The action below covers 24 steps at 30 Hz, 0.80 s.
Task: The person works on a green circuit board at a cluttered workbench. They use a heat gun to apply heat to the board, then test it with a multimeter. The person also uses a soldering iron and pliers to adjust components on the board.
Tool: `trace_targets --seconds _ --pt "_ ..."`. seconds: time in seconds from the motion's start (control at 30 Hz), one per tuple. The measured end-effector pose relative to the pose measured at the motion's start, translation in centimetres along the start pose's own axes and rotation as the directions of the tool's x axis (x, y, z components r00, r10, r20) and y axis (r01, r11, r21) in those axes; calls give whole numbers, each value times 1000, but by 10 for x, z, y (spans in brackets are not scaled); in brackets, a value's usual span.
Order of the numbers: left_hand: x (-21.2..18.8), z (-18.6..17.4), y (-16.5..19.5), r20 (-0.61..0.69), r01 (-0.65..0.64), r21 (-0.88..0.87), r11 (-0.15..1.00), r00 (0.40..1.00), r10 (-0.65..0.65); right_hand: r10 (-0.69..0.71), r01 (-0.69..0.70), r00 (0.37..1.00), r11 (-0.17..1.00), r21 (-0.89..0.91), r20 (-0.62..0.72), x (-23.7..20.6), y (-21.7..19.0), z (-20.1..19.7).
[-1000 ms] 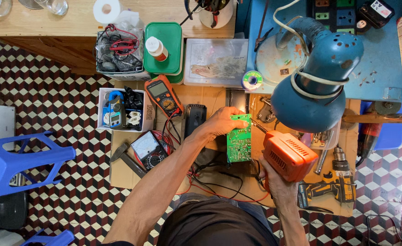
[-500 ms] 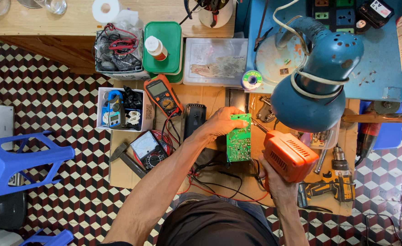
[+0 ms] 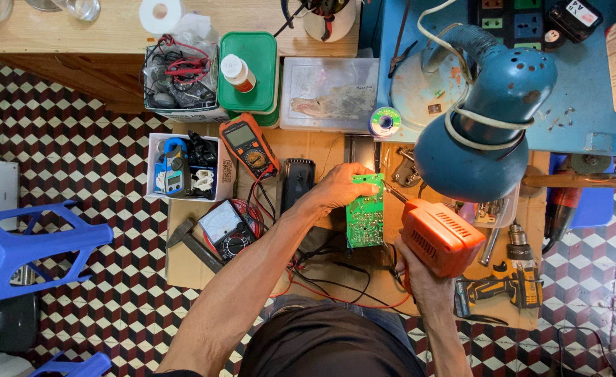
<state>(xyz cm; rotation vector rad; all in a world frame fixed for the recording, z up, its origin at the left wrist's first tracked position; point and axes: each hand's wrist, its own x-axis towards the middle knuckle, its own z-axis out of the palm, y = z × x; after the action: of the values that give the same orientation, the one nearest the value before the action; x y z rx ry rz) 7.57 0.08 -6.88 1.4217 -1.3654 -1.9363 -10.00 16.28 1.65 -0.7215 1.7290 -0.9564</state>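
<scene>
The left hand (image 3: 339, 190) grips the top end of a green circuit board (image 3: 364, 211), fingers (image 3: 355, 187) curled shut over its upper edge. The board's long axis runs away from the person, up and down in the head view, above the cardboard-covered surface (image 3: 182, 262). Just to its right, the right hand (image 3: 419, 279) is wrapped around the grip of an orange soldering gun (image 3: 440, 236); the gun's body covers most of that hand, so how tightly its fingers close is a judgement, but it clearly carries the tool. The gun's thin tip (image 3: 394, 193) points up-left and meets the board's right edge near the top, just beside the left fingers. Whether tip and board actually touch is too fine to tell. The blue lamp (image 3: 486, 126) hangs over the right side, hiding part of the surface beneath it. The board's lower end merges into dark wires (image 3: 336, 269).
</scene>
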Motion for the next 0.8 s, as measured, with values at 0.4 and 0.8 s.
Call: trace_targets --seconds 0.4,0.8 --pt "0 2 3 6 10 29 1000 1000 -10 22 -22 1000 1000 11 4 2 5 -3" --pt "-4 2 7 14 42 11 999 999 -42 1 0 1000 999 39 -23 0 10 -5"
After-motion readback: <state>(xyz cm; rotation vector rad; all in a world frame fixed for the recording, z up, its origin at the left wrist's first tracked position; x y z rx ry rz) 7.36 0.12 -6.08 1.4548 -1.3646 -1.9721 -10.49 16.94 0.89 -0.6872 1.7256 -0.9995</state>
